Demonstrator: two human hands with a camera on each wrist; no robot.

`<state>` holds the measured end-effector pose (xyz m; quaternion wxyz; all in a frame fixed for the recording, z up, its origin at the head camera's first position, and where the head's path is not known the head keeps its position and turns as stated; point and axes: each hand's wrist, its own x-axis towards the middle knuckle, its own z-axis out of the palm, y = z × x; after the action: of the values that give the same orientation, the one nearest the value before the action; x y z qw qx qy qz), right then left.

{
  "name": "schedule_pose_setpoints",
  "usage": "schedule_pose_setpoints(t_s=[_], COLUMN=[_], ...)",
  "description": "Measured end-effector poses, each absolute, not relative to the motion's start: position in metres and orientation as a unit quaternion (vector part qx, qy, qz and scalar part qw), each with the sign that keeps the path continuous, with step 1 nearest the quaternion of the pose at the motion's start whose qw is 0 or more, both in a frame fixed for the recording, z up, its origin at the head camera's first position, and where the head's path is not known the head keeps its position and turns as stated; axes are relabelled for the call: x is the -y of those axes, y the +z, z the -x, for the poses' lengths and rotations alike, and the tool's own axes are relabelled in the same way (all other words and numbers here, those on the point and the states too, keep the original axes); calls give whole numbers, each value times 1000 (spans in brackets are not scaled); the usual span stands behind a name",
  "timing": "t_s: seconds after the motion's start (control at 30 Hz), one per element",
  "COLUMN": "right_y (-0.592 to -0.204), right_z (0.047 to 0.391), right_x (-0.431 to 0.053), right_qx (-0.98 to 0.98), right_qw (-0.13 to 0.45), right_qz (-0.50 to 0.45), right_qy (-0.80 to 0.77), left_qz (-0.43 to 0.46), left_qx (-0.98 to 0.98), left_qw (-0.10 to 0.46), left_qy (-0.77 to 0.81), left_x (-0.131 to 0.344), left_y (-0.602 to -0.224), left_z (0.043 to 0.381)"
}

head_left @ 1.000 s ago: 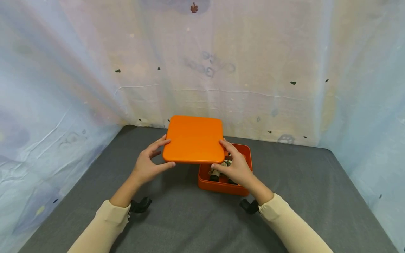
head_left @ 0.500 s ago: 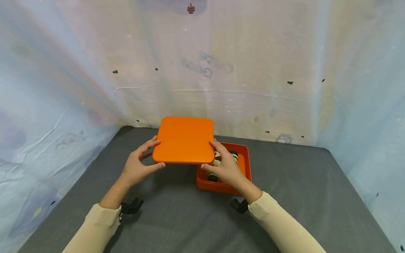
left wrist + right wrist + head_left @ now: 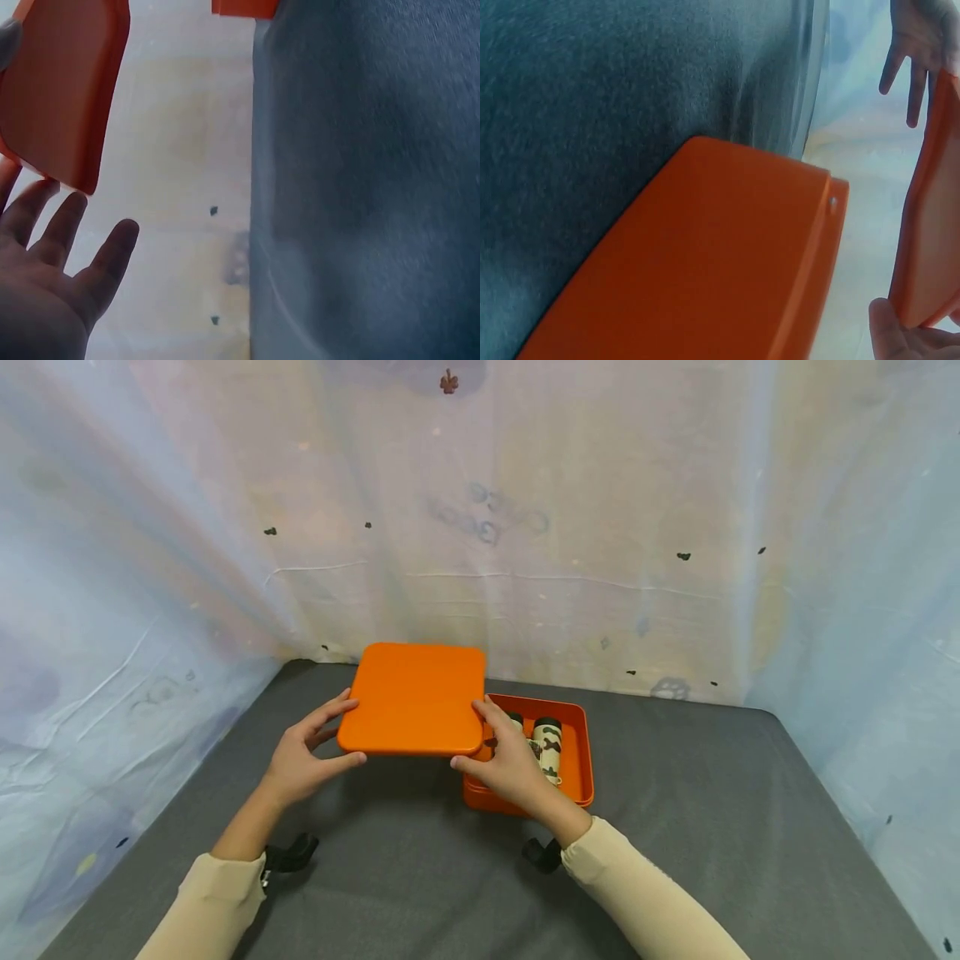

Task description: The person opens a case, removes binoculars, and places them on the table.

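Both hands hold a flat orange lid level above the table. My left hand grips its left edge between thumb and fingers; in the left wrist view the lid's hollow underside shows, with some fingers spread off it. My right hand pinches the right edge. Behind and below the right hand, an orange box stands uncovered on the table. Inside it lie camouflage-patterned binoculars, partly hidden by the right hand. The box's outer wall fills the lower middle of the right wrist view.
A grey cloth-covered table lies beneath. Pale patterned curtains hang behind it and at both sides. A dark wrist mount juts from the left wrist and another from the right.
Both hands have carried the lid to the left and slightly down, away from over the box. More of the box and the binoculars is now uncovered.
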<state>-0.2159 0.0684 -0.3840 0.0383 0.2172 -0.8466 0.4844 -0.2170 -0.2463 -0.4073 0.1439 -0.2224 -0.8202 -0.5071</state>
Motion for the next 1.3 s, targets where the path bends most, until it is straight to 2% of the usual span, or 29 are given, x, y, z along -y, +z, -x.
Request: schedule_pose_setpoints(t_s=[0.5, 1.3], right_y=[-390, -406], right_z=[212, 200], right_x=[-52, -23], right_qx=[865, 845], right_qw=[36, 24], right_qz=[-222, -210], right_qy=[449, 492], left_qz=[232, 220], left_qx=[824, 847], left_qw=[132, 119], left_qy=[-500, -469], left_x=[264, 291], left_y=[-416, -429], left_z=[215, 213])
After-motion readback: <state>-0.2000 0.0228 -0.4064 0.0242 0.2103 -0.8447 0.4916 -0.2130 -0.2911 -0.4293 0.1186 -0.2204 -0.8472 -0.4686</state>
